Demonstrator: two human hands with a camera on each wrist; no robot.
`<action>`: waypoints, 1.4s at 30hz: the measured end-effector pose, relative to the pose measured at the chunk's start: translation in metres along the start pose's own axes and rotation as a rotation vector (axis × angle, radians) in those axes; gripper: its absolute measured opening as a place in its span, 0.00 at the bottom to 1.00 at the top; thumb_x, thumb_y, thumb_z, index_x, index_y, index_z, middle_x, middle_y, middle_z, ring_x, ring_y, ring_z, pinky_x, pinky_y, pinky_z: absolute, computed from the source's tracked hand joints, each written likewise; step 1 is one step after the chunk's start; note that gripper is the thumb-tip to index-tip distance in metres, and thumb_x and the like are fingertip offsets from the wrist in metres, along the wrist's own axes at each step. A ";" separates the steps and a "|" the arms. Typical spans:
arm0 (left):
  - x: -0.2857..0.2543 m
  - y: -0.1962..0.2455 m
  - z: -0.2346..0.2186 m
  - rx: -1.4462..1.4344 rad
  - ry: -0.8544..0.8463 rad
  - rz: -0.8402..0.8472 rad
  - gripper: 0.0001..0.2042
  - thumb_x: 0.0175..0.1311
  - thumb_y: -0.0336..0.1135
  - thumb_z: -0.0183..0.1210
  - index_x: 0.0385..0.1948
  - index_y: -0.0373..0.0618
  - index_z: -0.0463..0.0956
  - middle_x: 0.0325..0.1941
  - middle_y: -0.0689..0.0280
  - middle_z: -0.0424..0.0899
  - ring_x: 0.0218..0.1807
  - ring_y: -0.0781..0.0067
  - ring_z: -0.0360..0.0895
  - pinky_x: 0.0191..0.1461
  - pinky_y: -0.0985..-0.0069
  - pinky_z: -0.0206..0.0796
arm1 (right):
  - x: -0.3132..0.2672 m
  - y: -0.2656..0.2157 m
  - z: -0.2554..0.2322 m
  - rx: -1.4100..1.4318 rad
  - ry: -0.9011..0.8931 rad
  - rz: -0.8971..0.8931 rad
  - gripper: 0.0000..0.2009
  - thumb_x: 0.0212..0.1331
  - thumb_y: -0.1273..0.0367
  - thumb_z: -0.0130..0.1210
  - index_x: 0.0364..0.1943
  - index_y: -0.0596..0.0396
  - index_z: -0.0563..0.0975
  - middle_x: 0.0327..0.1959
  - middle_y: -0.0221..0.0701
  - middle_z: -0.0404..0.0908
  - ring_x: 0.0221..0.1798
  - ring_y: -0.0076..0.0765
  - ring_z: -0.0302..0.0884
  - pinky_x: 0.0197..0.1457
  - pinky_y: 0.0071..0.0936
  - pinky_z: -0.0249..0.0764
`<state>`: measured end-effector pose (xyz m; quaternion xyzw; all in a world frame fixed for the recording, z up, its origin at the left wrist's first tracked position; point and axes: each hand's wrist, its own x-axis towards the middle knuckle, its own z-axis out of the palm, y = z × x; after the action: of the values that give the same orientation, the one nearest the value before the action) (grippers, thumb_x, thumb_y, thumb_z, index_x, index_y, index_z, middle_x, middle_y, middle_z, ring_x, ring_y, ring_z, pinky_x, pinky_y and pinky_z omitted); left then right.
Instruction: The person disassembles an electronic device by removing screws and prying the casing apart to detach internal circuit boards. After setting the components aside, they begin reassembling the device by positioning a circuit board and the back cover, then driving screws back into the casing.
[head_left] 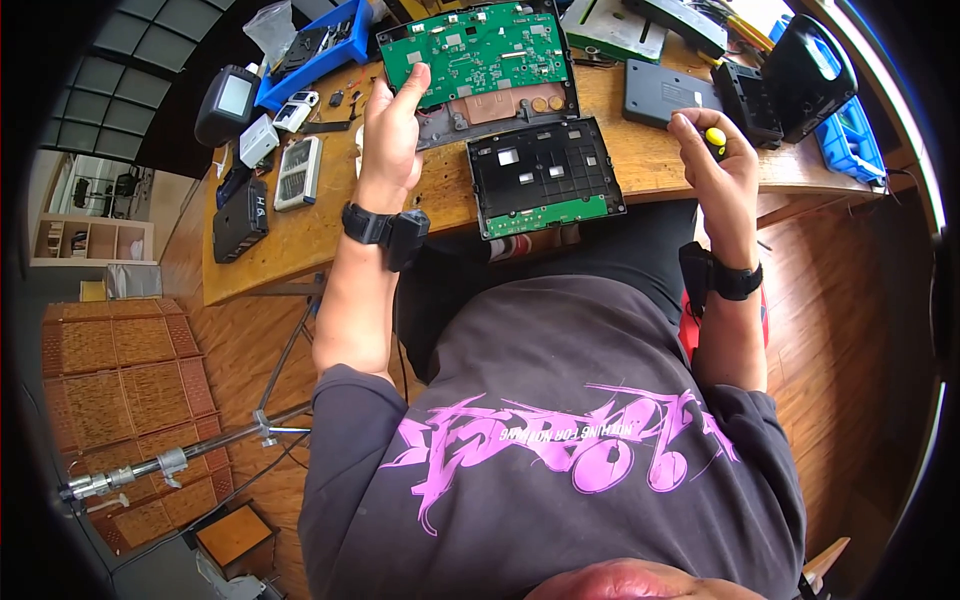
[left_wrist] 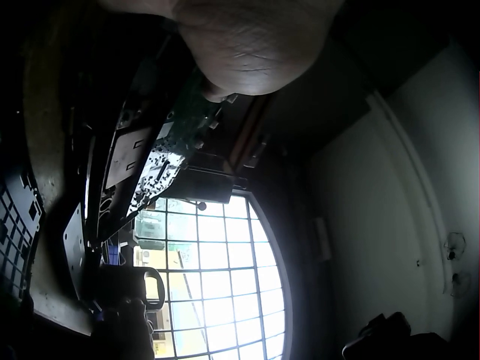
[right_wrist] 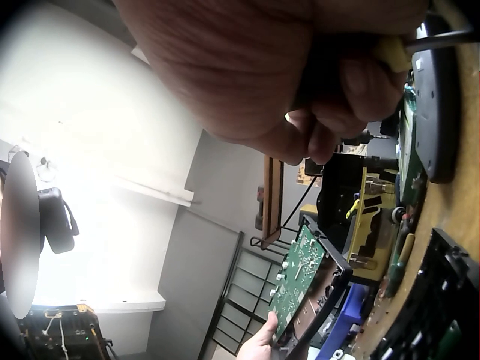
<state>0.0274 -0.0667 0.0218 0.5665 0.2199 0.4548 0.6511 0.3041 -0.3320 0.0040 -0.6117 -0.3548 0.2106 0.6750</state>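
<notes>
My left hand (head_left: 392, 140) grips the left edge of a dark housing that carries a large green circuit board (head_left: 500, 58), its thumb lying over the board. The housing is tilted up, with a brown plate (head_left: 485, 106) showing below the board. In my right hand (head_left: 728, 185) is a screwdriver (head_left: 715, 138) with a yellow-and-black handle; its metal shaft (right_wrist: 444, 40) sticks out in the right wrist view. Between the hands, a black panel (head_left: 535, 170) with cut-outs and a green strip board (head_left: 550, 214) lies at the table's front edge, overhanging it.
A dark grey flat device (head_left: 665, 92) lies behind the right hand, beside a black case with a handle (head_left: 808, 75). Blue bins (head_left: 850, 145) stand at the right. On the left are small white devices (head_left: 297, 172), a black box (head_left: 241, 222) and a blue tray (head_left: 345, 55).
</notes>
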 end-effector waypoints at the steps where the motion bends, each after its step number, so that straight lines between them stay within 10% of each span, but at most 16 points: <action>1: 0.001 -0.001 -0.001 0.000 0.001 -0.001 0.16 0.89 0.41 0.66 0.67 0.44 0.82 0.65 0.66 0.92 0.64 0.75 0.85 0.74 0.69 0.74 | -0.001 0.000 0.000 0.003 -0.001 0.003 0.11 0.80 0.62 0.73 0.51 0.55 0.91 0.35 0.13 0.81 0.33 0.06 0.67 0.33 0.13 0.59; 33: -0.035 0.043 -0.002 -0.398 -0.188 -0.585 0.14 0.90 0.38 0.60 0.64 0.41 0.84 0.56 0.61 0.95 0.56 0.65 0.95 0.64 0.62 0.90 | 0.001 -0.009 -0.004 0.248 0.041 0.007 0.12 0.85 0.63 0.67 0.50 0.61 0.87 0.30 0.19 0.77 0.29 0.10 0.65 0.30 0.16 0.54; 42: -0.056 0.037 0.030 0.035 -0.113 -0.072 0.13 0.91 0.35 0.61 0.66 0.38 0.81 0.63 0.62 0.92 0.62 0.74 0.88 0.68 0.69 0.81 | 0.000 -0.015 0.002 0.298 0.127 -0.030 0.18 0.90 0.58 0.61 0.49 0.61 0.86 0.30 0.25 0.80 0.29 0.16 0.71 0.31 0.19 0.62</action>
<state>0.0114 -0.1321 0.0513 0.5940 0.2111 0.3945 0.6685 0.3002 -0.3332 0.0189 -0.5115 -0.2851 0.2118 0.7824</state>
